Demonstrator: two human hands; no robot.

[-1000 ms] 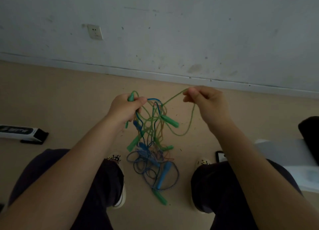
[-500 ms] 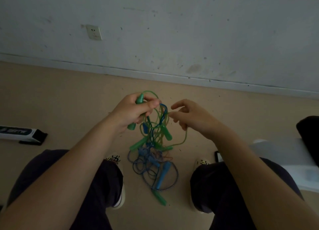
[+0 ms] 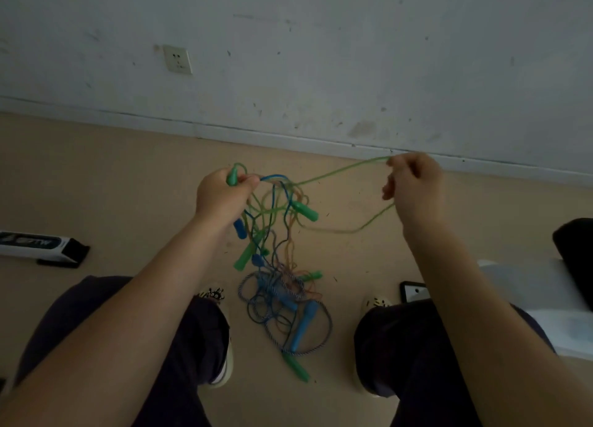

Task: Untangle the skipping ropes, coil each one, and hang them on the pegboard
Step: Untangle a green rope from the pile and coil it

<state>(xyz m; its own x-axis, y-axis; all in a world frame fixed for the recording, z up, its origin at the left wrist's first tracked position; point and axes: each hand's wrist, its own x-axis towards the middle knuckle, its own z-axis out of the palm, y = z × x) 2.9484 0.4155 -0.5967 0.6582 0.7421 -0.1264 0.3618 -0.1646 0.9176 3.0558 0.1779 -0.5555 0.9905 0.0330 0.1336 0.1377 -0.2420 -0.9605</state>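
Green translucent plastic cord [image 3: 340, 170], pinched in the right hand [image 3: 414, 186], stretches toward three o'clock while the left hand [image 3: 224, 195] fists a green plastic handle [image 3: 232, 175], anchoring the tangle [image 3: 276, 234].

right hand [image 3: 414, 186]: moved right, away from tangle [image 3: 276, 231] | green cord [image 3: 340, 171]: now pulled out taut

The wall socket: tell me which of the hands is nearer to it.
Left. The left hand grips a green handle below and slightly right of the wall socket. The right hand pinches a green rope much farther right.
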